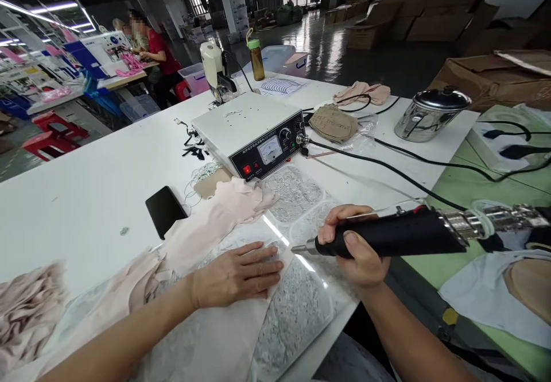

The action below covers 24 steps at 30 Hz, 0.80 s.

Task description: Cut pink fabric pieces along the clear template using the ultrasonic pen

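Observation:
My left hand (239,273) lies flat, fingers stretched out, on a pale pink fabric piece (224,336). Under the fabric is a clear, scuffed plastic sheet (297,307) on the white table. My right hand (359,250) is wrapped round a black handheld ultrasonic welding gun (400,234). Its metal tip points left and meets, or nearly meets, the fabric's edge just right of my left fingertips; contact cannot be made out. A black cable joins the gun's side to the control box (267,146), which has a dial and a red switch.
Bunched pink fabric (224,204) and a black phone (166,209) lie beyond my left hand. Toward the back stand a bottle (255,63) and a steel pot (431,115). Cables cross the table's right side. A green surface (495,313) adjoins it. People work at far left.

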Tool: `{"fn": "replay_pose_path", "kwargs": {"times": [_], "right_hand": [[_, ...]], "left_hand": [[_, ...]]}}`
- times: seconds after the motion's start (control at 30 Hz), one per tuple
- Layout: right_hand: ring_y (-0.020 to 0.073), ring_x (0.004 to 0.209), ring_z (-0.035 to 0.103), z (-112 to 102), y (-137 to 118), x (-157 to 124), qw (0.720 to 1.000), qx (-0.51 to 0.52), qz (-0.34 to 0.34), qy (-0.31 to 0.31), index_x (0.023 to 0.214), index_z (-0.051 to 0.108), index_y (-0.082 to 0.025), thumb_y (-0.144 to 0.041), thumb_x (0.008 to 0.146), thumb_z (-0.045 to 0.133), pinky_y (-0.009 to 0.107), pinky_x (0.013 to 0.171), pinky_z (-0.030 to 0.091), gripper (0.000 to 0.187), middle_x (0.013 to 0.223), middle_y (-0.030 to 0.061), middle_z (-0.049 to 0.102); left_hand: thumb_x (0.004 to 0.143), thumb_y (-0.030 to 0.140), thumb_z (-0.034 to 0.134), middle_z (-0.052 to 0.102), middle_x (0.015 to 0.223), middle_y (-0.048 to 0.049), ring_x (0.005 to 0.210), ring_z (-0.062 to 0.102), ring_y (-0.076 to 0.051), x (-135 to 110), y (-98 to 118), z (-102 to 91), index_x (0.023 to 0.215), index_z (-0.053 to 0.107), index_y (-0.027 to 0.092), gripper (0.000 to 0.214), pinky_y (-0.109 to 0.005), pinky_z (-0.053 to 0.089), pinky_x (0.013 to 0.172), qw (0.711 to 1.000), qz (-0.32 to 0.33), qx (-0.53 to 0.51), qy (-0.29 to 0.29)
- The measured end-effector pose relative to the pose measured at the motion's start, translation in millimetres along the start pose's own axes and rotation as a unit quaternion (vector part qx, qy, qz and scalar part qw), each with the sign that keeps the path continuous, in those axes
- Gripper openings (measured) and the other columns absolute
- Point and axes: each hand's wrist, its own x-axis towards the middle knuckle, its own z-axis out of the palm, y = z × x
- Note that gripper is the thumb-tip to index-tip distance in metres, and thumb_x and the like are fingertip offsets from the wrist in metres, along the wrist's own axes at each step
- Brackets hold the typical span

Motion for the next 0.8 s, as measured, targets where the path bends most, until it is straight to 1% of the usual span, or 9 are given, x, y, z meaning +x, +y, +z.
{"fn": "replay_pose_path", "kwargs": {"times": [0.17, 0.33, 0.5, 0.63, 0.8], "right_hand": [[0.0104, 0.053, 0.056, 0, 1, 1, 1.0, -0.002, 0.005, 0.011, 0.089, 0.059, -0.022, -0.03, 0.08, 0.062, 0.03, 0.05, 0.051, 0.013, 0.081, -0.0012, 0.059], [0.0106, 0.052, 0.055, 0, 1, 2, 1.0, -0.006, 0.015, 0.015, 0.089, 0.059, -0.021, -0.031, 0.079, 0.062, 0.03, 0.049, 0.051, 0.014, 0.081, -0.0007, 0.059], [0.0101, 0.052, 0.055, 1, 2, 3, 1.0, -0.002, 0.013, 0.027, 0.087, 0.061, -0.021, -0.028, 0.077, 0.061, 0.029, 0.048, 0.051, 0.012, 0.079, -0.0002, 0.06], [0.0104, 0.051, 0.055, 3, 2, 3, 0.999, -0.002, 0.014, 0.032, 0.086, 0.062, -0.021, -0.027, 0.075, 0.062, 0.029, 0.046, 0.051, 0.013, 0.078, 0.0001, 0.06], [0.0104, 0.05, 0.055, 1, 2, 3, 0.999, -0.004, 0.023, 0.03, 0.086, 0.064, -0.02, -0.025, 0.074, 0.062, 0.029, 0.046, 0.051, 0.013, 0.077, 0.0006, 0.061]], "left_hand": [[0.1, 0.03, 0.052, 0.059, 0.134, -0.0086, 0.143, 0.031, -0.022, -2, -2, 2.6, 0.119, 0.061, 0.014, 0.027, -0.042, 0.03, 0.119, 1.0, 0.005, -0.002, 0.009], [0.1, 0.032, 0.051, 0.058, 0.135, -0.0091, 0.143, 0.031, -0.023, 0, -5, 2.7, 0.117, 0.061, 0.013, 0.028, -0.041, 0.026, 0.12, 1.0, 0.006, -0.028, -0.005], [0.1, 0.038, 0.049, 0.053, 0.141, -0.0053, 0.144, 0.028, -0.021, 1, -8, 2.8, 0.115, 0.061, 0.015, 0.03, -0.039, 0.02, 0.122, 0.998, -0.007, -0.054, -0.033], [0.1, 0.041, 0.048, 0.049, 0.144, -0.0009, 0.145, 0.027, -0.02, 1, -10, 5.8, 0.113, 0.062, 0.017, 0.031, -0.037, 0.015, 0.124, 0.997, -0.009, -0.065, -0.042], [0.101, 0.036, 0.048, 0.05, 0.143, 0.0001, 0.144, 0.029, -0.02, 2, -11, 10.6, 0.112, 0.063, 0.02, 0.024, -0.037, 0.016, 0.123, 0.994, -0.026, -0.098, -0.048]]}}
